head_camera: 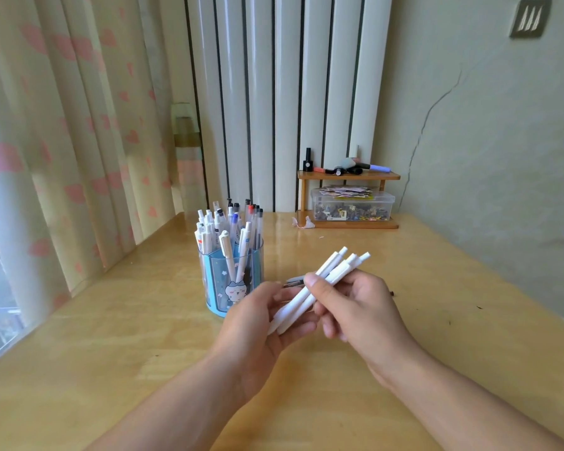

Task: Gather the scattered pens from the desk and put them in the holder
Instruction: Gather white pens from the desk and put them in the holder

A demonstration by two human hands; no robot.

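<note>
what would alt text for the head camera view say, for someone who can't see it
Two hands, left hand and right hand, hold a bundle of white pens above a wooden desk. Just left of them stands a blue pen holder, already crowded with pens; a small wooden shelf sits by the wall.

no readable text anywhere. holder (230, 281) has a cartoon character print and small stars, no words. pens in it (228, 226) show tiny marks on the barrels, too small to read. wall plate (530, 18) top right carries three slanted strokes, a mark and not letters. clear box (352, 205) on the small shelf holds printed scraps, print too blurred to make out
</note>
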